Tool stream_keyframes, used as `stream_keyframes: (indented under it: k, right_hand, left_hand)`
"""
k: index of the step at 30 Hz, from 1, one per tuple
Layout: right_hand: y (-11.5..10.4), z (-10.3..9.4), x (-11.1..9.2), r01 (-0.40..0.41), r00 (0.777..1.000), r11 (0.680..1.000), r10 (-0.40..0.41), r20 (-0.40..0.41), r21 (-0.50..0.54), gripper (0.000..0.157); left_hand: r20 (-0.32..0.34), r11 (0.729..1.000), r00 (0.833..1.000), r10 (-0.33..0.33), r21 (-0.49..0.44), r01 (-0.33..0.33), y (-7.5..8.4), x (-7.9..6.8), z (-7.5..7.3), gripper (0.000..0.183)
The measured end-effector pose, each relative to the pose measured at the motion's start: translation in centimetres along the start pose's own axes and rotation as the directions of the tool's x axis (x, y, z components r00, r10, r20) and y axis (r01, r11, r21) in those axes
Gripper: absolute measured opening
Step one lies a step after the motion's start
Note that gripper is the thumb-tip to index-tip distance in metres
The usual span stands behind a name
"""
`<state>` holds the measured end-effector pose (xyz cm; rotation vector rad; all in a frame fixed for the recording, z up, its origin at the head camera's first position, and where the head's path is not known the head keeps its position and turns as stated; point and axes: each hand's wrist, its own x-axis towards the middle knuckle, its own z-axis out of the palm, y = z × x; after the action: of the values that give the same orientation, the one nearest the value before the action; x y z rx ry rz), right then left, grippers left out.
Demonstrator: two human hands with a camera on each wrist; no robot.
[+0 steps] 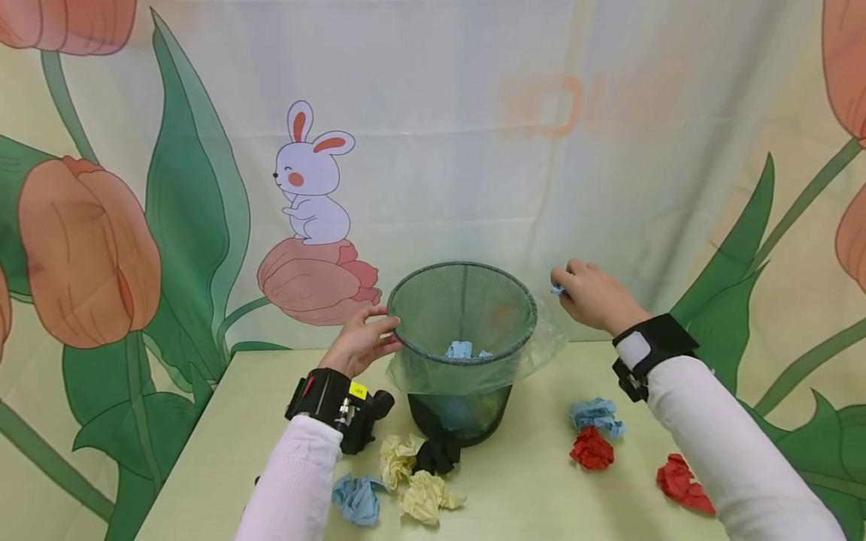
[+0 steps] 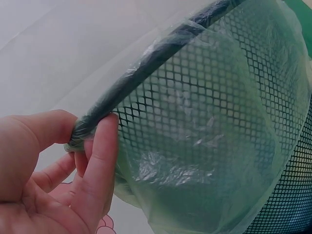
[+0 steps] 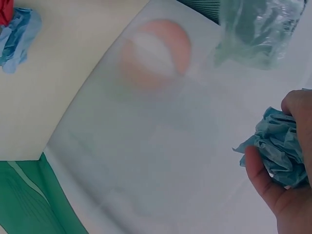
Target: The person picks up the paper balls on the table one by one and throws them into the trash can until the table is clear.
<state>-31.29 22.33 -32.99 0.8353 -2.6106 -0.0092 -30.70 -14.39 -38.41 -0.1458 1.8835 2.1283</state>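
Observation:
A mesh wastebasket lined with a thin clear plastic bag stands near the back of the table, with blue crumpled paper inside it. On its left, my left hand pinches the rim and the bag folded over it between thumb and fingers. My right hand is raised to the right of the basket, apart from it, and grips a blue crumpled paper ball. In the head view only a small bit of that ball shows beyond the fingers.
In front of the basket lie yellow paper balls, a black one and a blue one. To the right are another blue ball and red ones. A black object stands by the left wrist. A printed curtain hangs behind.

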Motion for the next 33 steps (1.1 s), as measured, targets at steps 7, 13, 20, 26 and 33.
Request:
stream_keyframes:
  k: [7, 13, 20, 26, 33]
  right_hand:
    - [-0.9, -0.9, 1.6, 0.036, 0.999, 0.999, -0.036, -0.013, -0.005, 0.01]
    - [-2.0, -1.5, 2.7, 0.06, 0.998, 0.998, -0.06, 0.002, 0.002, 0.012]
    - [-3.5, -2.1, 3.6, 0.064, 0.997, 0.998, -0.064, 0.035, 0.006, 0.014]
    - [-4.8, -2.3, 4.3, 0.088, 0.995, 0.996, -0.089, 0.035, 0.027, 0.015]
    - [-6.0, -2.5, 4.9, 0.129, 0.991, 0.99, -0.131, 0.026, 0.053, 0.017]
  left_hand:
    - [-0.015, 1.0, 1.0, -0.016, 0.002, 0.016, 0.1, 0.1, 0.0, 0.052]
    - [-0.022, 1.0, 1.0, -0.02, 0.005, 0.02, 0.1, 0.2, 0.0, 0.054]
    - [-0.007, 1.0, 1.0, -0.008, 0.007, 0.008, 0.1, 0.2, 0.0, 0.052]
    - [-0.006, 1.0, 1.0, -0.006, 0.0, 0.006, 0.0, 0.2, 0.0, 0.052]
    - [-0.009, 1.0, 1.0, -0.009, 0.002, 0.009, 0.1, 0.2, -0.1, 0.051]
